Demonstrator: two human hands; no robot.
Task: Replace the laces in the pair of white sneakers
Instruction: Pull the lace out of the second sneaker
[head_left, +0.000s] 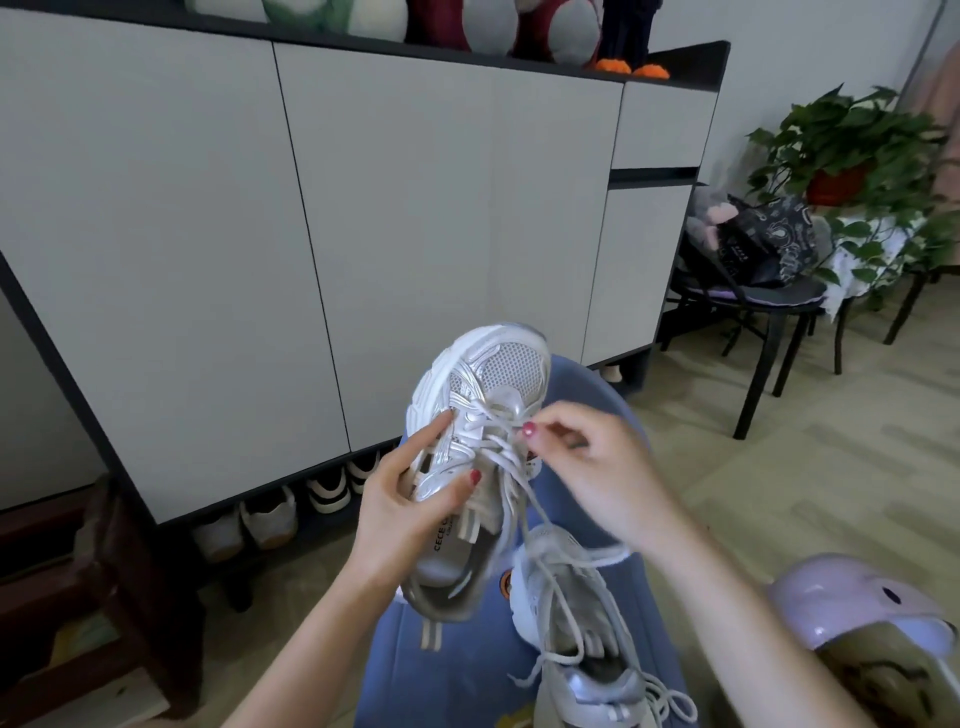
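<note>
Here left hand (410, 514) holds sneaker (478, 441); right hand (587, 467) pinches lace (511, 457).

Blue mat (467, 670) under me at lower centre of frame, on the pale floor (769, 467). Second white sneaker (571, 623) lies on it, loose laces (670, 701) trailing lower right.

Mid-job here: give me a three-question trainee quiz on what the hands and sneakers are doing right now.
1. True or false: the left hand holds the raised sneaker off the mat.
2. What does the right hand pinch? A) lace B) sole C) mat
3. Where is the second sneaker?

Key: 1 true. 2 A, the lace. 3 lying on the blue mat, its laces loose.
</note>
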